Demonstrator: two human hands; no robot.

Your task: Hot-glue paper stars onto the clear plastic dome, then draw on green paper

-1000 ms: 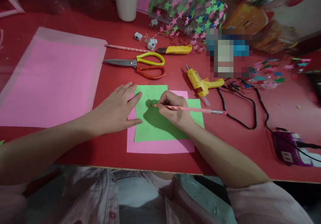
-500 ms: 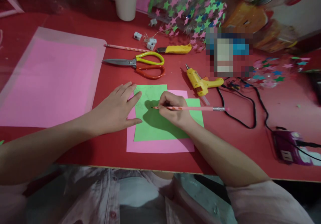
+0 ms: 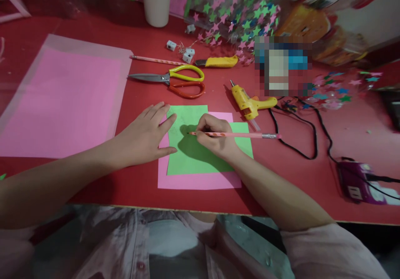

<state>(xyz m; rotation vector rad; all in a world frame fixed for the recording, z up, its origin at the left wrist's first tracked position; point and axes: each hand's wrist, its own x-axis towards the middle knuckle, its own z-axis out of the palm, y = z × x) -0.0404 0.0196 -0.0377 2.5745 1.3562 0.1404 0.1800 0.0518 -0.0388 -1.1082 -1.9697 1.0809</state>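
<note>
My right hand (image 3: pixel 215 137) grips a pink pencil (image 3: pixel 246 135), its tip at the green paper (image 3: pixel 200 164) and its eraser end pointing right. Faint pencil marks show near the upper left of that green sheet, which has a stepped top edge. Under it lies a pink sheet (image 3: pixel 200 182), showing along the left, bottom and top right. My left hand (image 3: pixel 150 135) rests flat with fingers spread, the fingertips at the green sheet's left edge. Just above the papers are scissors (image 3: pixel 187 67) with one yellow and one red handle.
At left lies a large pink sheet (image 3: pixel 71 99). Behind the scissors are a second pencil (image 3: pixel 156 59), a yellow box cutter (image 3: pixel 220 62) and a white cup (image 3: pixel 157 10). To the right are a yellow glue gun (image 3: pixel 251 102), its black cord and a purple power adapter (image 3: pixel 359 183).
Both hands and the pencil hold nearly the same place on the paper. Only a slight shift of the view shows.
</note>
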